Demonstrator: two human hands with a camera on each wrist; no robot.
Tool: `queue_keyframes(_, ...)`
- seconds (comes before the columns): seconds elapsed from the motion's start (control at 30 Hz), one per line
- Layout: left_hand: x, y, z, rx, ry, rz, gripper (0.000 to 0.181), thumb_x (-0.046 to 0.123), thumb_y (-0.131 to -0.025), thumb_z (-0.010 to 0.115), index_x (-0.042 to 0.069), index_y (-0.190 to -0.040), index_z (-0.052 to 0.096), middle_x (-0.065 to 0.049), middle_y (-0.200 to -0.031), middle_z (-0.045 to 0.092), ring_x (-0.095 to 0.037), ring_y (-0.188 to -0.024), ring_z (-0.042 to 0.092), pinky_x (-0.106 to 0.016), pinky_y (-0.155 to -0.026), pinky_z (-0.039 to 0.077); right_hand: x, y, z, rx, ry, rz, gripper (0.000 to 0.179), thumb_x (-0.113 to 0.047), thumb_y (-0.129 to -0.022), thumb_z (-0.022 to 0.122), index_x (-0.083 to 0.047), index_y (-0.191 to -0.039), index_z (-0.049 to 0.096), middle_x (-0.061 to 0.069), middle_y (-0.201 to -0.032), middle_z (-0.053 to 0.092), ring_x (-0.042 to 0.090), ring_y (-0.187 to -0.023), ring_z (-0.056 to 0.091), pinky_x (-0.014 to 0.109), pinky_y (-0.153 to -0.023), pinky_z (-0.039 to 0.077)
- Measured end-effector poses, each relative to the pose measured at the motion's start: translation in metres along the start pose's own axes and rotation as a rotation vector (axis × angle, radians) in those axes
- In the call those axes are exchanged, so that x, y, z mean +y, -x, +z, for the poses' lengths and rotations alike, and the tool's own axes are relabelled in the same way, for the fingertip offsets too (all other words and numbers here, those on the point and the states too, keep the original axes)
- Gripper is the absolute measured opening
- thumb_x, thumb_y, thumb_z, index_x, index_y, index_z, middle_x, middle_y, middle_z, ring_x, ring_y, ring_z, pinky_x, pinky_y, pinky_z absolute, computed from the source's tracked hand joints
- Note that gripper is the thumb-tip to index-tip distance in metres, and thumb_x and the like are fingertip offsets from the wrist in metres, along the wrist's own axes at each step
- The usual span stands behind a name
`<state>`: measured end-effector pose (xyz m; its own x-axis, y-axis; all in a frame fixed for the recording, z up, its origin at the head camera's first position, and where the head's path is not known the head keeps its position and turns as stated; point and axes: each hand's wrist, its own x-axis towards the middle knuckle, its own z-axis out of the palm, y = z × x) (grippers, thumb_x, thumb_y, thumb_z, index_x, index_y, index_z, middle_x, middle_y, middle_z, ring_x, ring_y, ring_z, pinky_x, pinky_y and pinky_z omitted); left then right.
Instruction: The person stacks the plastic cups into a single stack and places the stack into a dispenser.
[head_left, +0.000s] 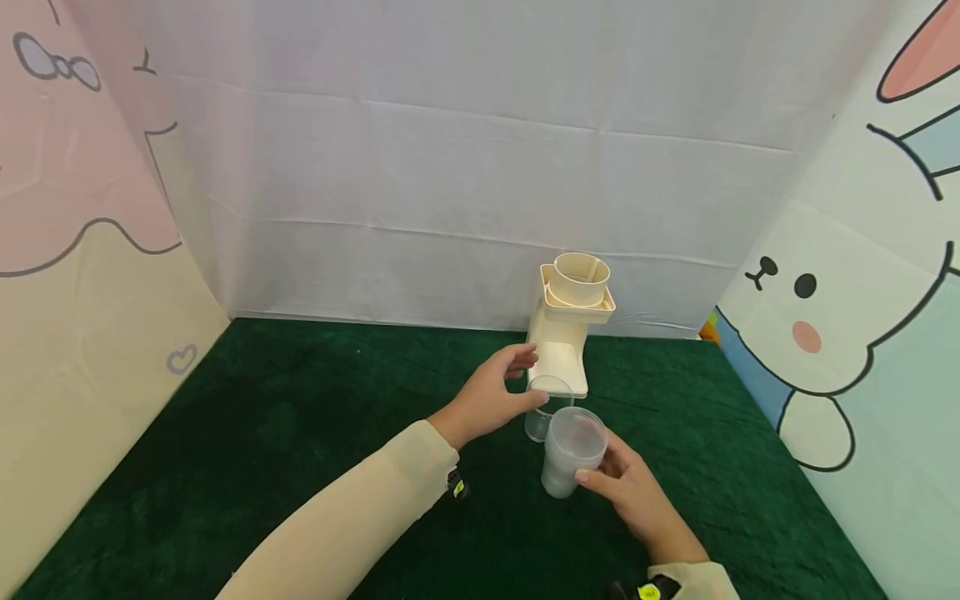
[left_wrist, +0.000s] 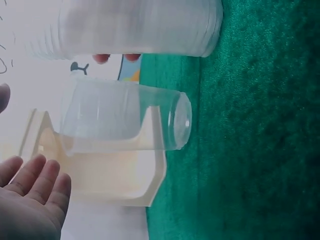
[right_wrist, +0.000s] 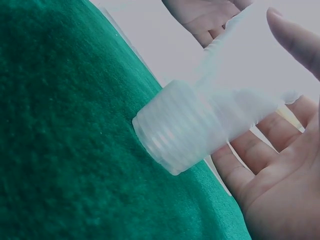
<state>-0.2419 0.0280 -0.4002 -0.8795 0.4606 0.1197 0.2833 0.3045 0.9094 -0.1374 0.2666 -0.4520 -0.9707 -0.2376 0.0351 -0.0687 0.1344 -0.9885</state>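
In the head view a single clear plastic cup (head_left: 536, 427) stands upright on the green cloth, just in front of a cream cup dispenser (head_left: 564, 329). My left hand (head_left: 495, 393) is at this cup's rim with thumb and fingers spread. The left wrist view has the cup (left_wrist: 115, 112) between thumb and fingers, with a gap to the fingertips. Close by on the right, my right hand (head_left: 633, 496) holds a stack of nested translucent plastic cups (head_left: 572, 454), thumb on the near side and fingers behind. The stacked rims show as ridges in the right wrist view.
Dark green cloth (head_left: 262, 450) covers the table. A pale curtain (head_left: 450, 167) hangs along the back edge, behind the dispenser. Printed cartoon panels flank the table, with a white rabbit panel (head_left: 862, 333) on the right.
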Motion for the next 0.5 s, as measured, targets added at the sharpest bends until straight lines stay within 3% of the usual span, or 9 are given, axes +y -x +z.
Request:
queue_keyframes(0.2, -0.006, -0.005, 0.003, -0.014, 0.003, -0.008, 0.072, 0.031, -0.095, 0.077, 0.018, -0.156, 0.041, 0.0, -0.152, 0.051, -0.019, -0.138, 0.048, -0.037, -0.114, 0.04, 0.0, 0.001, 0.0, 0.009, 0.009, 0.003, 0.062, -0.008, -0.101, 0.064, -0.007, -0.157, 0.037, 0.02, -0.149, 0.049, 0.02, -0.126, 0.058, 0.04, -0.103, 0.05)
queue_keyframes(0.5, -0.014, -0.006, 0.007, -0.08, -0.012, -0.036, 0.075, 0.035, -0.094, 0.078, 0.02, -0.157, 0.04, 0.001, -0.155, 0.048, -0.024, -0.14, 0.047, -0.043, -0.113, 0.042, 0.001, 0.0, 0.001, 0.002, -0.016, -0.021, 0.063, -0.006, -0.1, 0.064, -0.002, -0.157, 0.036, 0.025, -0.148, 0.048, 0.016, -0.124, 0.059, 0.029, -0.098, 0.05)
